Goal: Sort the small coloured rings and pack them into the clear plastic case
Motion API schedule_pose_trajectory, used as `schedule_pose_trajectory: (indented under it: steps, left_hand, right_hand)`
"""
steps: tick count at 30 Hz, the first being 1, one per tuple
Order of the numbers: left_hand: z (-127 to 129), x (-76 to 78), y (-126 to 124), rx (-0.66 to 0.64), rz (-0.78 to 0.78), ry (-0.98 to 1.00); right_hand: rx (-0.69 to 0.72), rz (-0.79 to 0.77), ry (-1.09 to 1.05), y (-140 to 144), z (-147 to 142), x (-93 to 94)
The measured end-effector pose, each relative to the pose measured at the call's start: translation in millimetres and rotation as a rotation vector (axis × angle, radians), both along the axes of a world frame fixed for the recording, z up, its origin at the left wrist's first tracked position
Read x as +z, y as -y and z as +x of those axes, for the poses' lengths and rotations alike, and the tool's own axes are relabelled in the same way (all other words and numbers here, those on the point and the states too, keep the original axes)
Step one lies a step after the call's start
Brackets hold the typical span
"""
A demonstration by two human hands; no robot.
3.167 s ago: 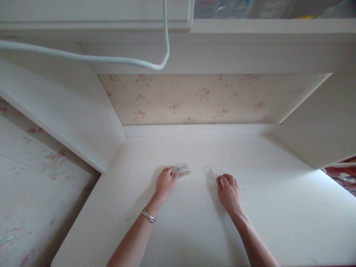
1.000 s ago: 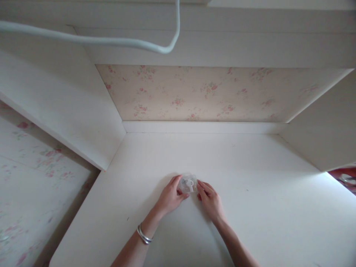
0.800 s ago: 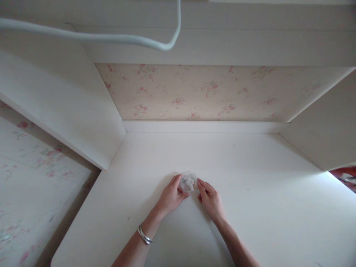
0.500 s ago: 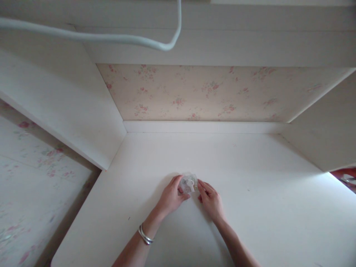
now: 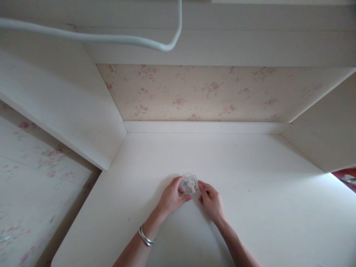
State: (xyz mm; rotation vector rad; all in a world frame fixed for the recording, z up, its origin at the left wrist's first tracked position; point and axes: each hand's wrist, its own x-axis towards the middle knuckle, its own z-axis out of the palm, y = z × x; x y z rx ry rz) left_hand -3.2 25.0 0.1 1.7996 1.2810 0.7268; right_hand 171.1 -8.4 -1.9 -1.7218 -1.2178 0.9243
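Note:
A small clear plastic box or packet (image 5: 189,184) with a white hook-like shape showing on it is held low over the white desktop, between my two hands. My left hand (image 5: 172,196) curls round its left side, fingers behind and thumb along the near edge. At its right edge, the thumb and fingertips of my right hand (image 5: 210,200) are pinched together. Whether they grip the box itself or a small part of it is hidden. A silver bangle (image 5: 145,236) circles my left wrist.
White side panels (image 5: 83,107) and floral wallpaper (image 5: 194,92) enclose the white desktop (image 5: 200,152). A pale cable or tube (image 5: 111,38) crosses the upper left. Something red and shiny (image 5: 347,177) shows at the right edge. A tiny dark speck (image 5: 129,219) lies left of my hands.
Almost nothing differs. Both hands and the clear plastic box have shifted very slightly to the right, with the grips unchanged.

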Motion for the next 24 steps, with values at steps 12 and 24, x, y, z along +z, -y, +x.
schedule_pose_trajectory:
  steps: [12,24]
  left_hand:
    - [1.7,-0.6,-1.9,-0.029,0.04,0.037]
    - [-3.0,-5.0,-3.3,-0.069,-0.001,0.024]
  right_hand:
    - [0.048,-0.021,-0.023,-9.8,9.3,-11.3]
    - [0.185,0.119,0.303,-12.7,6.0,10.9]
